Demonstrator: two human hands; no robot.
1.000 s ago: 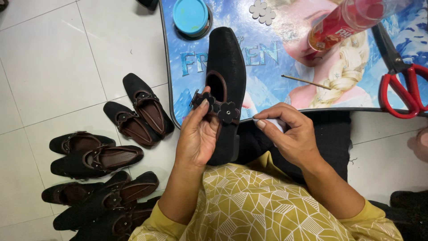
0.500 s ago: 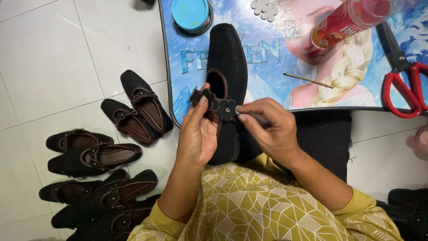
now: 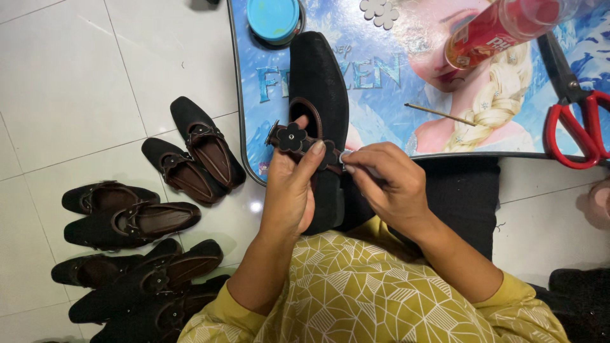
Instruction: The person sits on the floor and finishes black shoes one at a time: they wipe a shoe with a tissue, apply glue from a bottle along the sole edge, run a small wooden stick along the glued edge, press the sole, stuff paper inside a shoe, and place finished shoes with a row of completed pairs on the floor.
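Centre frame, left hand holding black shoe by its flower strap, right hand pinched narrow at strap end, red scissors on tabletop upper right, shoe pairs on floor left

Home-based shoe workshop, likely a living space: white tiled floor, several pairs of black flat shoes laid out on it, low cartoon-printed children's table used as workbench, red-handled scissors, blue tin.
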